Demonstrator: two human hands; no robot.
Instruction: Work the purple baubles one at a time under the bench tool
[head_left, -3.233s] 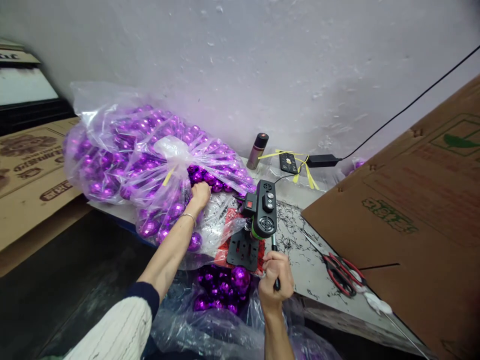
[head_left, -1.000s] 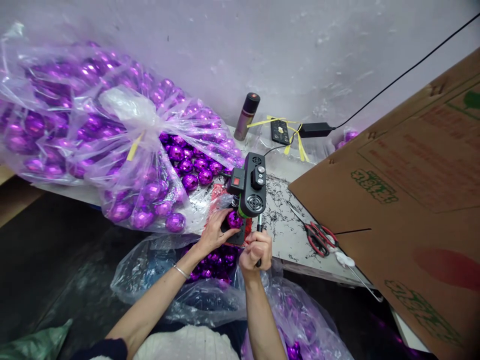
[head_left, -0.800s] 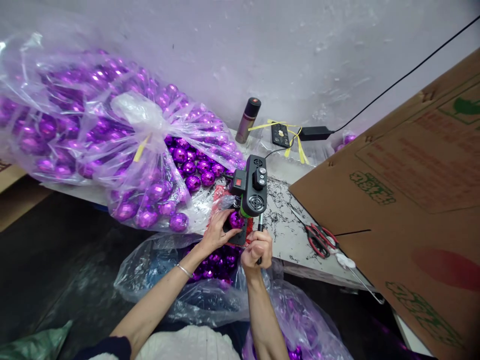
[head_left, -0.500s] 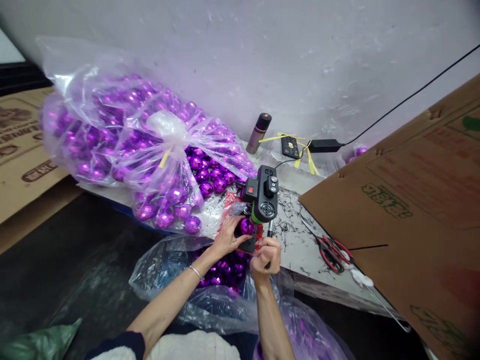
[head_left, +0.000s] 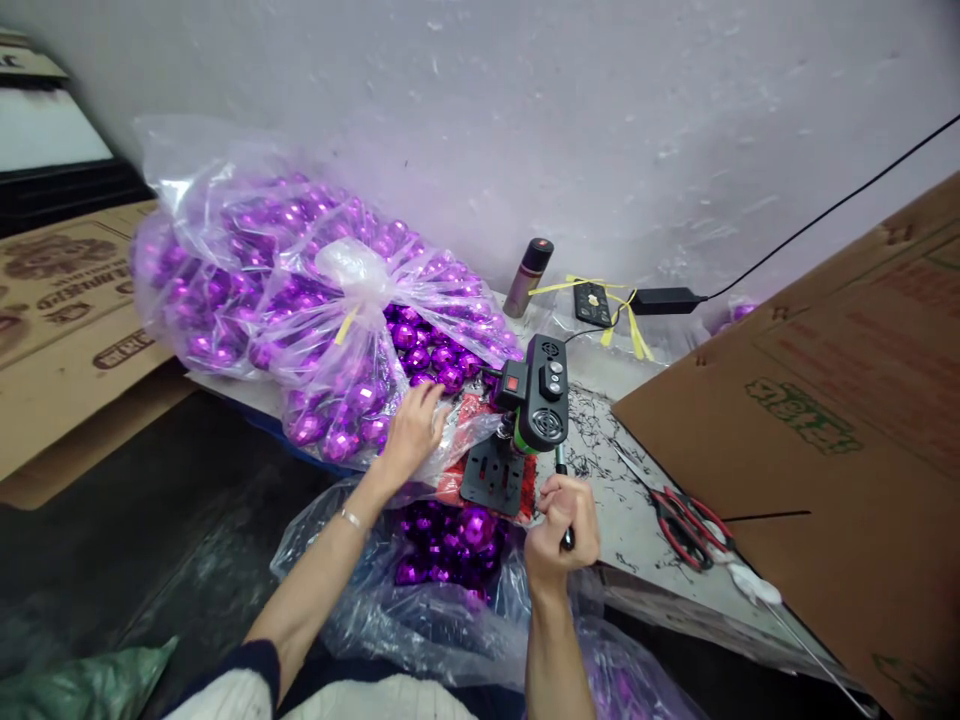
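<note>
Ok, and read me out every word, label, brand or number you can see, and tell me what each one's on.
None reads clearly enough to quote.
Right carton: green and red print, too blurred to read.
Left carton: dark brown lettering, too distorted to read.
Pale strip at the far upper left: dark letters, cut off and blurred.
Black machine: any marks on its buttons are too small.

1 left hand (head_left: 411, 432), 1 right hand (head_left: 561, 530) showed. 1 black machine (head_left: 545, 392) had 2 round grilles (head_left: 547, 424), 1 red switch (head_left: 512, 384), 1 lever (head_left: 568, 539), 1 slotted plate (head_left: 491, 487). There were 1 pair of scissors (head_left: 679, 533), 1 capped can (head_left: 529, 277), 1 black adapter (head_left: 667, 300). Cardboard boxes (head_left: 787, 440), clear bags (head_left: 351, 268) numbered at least 2 each. Purple balls (head_left: 476, 526) were too many to count.
</note>
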